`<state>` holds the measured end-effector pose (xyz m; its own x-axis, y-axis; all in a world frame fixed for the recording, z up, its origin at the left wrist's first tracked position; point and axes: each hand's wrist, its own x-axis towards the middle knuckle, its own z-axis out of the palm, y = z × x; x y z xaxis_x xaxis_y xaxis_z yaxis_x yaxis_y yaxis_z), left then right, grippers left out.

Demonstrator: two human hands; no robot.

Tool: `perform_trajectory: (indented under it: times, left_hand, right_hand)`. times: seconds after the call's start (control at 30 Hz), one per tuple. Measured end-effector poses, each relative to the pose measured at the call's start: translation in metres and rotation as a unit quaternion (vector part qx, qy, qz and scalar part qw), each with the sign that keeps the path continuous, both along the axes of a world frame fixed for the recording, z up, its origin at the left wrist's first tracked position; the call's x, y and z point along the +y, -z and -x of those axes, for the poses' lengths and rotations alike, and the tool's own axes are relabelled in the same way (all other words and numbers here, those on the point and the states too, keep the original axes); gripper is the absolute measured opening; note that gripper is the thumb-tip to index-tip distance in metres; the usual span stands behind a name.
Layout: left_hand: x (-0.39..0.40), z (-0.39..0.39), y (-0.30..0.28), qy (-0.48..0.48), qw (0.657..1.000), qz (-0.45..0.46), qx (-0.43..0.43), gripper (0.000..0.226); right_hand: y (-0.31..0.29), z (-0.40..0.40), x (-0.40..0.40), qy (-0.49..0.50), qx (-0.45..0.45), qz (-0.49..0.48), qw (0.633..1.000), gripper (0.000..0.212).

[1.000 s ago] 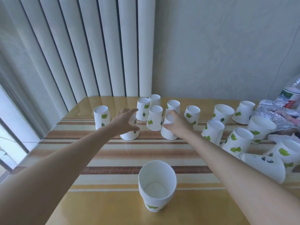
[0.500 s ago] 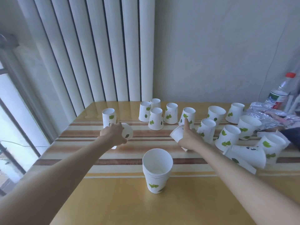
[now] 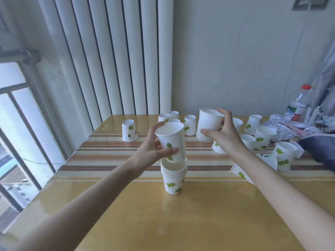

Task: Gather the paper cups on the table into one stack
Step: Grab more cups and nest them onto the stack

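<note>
Cups: the stack (image 3: 173, 178) stands mid-counter (image 3: 208, 220); the left hand (image 3: 154, 151), fingers clamped round one cup (image 3: 171, 141), has its base just entering the stack's mouth. Best to level it and press straight down. The right hand (image 3: 222, 134) grips a second cup (image 3: 208, 125), waiting above the loose cups (image 3: 263, 135) behind

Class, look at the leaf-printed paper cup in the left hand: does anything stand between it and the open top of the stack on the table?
Nothing visible does. The left hand holds the leaf-printed paper cup directly over the stack, its base at the open top.
</note>
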<state>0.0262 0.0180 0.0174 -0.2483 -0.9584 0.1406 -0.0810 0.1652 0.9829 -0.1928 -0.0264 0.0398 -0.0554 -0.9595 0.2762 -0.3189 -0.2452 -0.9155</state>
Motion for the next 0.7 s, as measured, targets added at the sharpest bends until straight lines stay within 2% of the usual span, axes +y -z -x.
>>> perform_trajectory:
  times: [0.17,0.3,0.43,0.57,0.7]
  left_hand:
    - [0.009,0.0,0.027,0.006,0.999,-0.013,-0.049,0.084]
    - [0.017,0.0,0.043,0.014,0.998,-0.024,-0.059,0.076]
    - [0.021,0.002,0.051,0.002,0.996,-0.007,-0.092,0.078]
    - [0.021,0.003,0.054,0.003,0.995,0.002,-0.097,0.059]
    - [0.017,-0.001,0.058,-0.032,0.997,-0.013,-0.076,0.059]
  right_hand:
    - [-0.018,-0.017,0.03,-0.062,-0.09,0.07,0.992,0.065]
    - [-0.003,-0.039,0.043,-0.122,-0.043,0.049,0.99,0.064]
    - [0.026,-0.052,0.051,-0.133,0.037,0.027,0.99,0.062]
    - [0.039,-0.054,0.053,-0.146,0.041,0.027,0.988,0.06]
    - [0.053,-0.059,0.05,-0.163,0.081,-0.002,0.983,0.06]
